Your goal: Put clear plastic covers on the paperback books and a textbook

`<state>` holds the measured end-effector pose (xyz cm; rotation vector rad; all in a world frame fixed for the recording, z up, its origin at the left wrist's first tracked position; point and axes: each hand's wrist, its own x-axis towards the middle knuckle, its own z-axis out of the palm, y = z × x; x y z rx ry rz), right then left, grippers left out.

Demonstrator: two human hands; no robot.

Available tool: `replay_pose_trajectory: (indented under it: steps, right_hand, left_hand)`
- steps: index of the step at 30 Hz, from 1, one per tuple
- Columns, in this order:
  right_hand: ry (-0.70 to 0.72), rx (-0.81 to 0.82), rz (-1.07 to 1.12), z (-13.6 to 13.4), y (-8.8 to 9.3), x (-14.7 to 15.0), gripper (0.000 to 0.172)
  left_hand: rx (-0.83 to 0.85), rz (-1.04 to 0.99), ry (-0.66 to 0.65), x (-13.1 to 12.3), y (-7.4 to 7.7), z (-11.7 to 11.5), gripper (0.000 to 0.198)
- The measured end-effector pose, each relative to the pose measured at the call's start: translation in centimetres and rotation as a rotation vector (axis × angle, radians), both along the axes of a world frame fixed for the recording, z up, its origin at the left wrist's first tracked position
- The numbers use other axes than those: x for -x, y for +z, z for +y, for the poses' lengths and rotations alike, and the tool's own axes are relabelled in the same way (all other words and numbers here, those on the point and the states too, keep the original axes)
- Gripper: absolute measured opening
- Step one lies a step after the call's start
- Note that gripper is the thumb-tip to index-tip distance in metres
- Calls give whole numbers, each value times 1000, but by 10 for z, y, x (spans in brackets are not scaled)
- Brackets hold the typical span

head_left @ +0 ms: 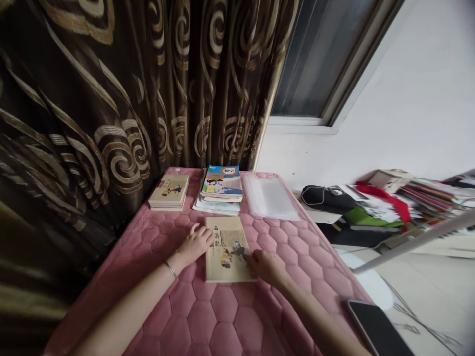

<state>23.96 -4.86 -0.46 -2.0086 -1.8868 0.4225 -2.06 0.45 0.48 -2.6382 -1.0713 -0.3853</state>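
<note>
A beige book (pixel 230 249) with black Chinese characters and small painted figures on its cover lies flat on the pink quilted surface (pixel 213 321). At its upper left edge is my left hand (pixel 196 242), with a band on the wrist and the fingers bent over the edge. My right hand (pixel 267 267) grips the opposite edge lower down, its fingers curled and partly hidden. Beyond the book, to the left, sits a short stack of similar beige books (pixel 168 190). Beside that stack, a pile of books (pixel 222 183) has a blue illustrated textbook on top.
Clear plastic sheets or covers (pixel 272 198) lie at the far right of the pink surface. A dark phone (pixel 376 326) is at the near right edge. Patterned curtains (pixel 178 89) hang behind and to the left. Papers, books and a black pouch (pixel 326 197) fill a low area at right.
</note>
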Motion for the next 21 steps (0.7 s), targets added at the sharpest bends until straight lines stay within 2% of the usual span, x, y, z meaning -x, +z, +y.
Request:
replay_pose_trajectory:
  steps: [4, 7, 11, 17, 21]
  right_hand:
    - [8, 58, -65, -8, -1, 14, 40]
    - [4, 46, 9, -5, 0, 18, 38]
    - [-18, -5, 202, 3, 1, 15, 25]
    - [36, -15, 294, 13, 2, 16, 35]
    - [1, -39, 333, 16, 2, 19, 35]
  left_hand:
    - [54, -23, 55, -10, 8, 15, 34]
    - [228, -231, 136, -14, 9, 20, 36]
    - [548, -574, 289, -12, 0, 21, 38]
    - [680, -794, 567, -11, -11, 33, 20]
    - [787, -896, 660, -25, -14, 36, 25]
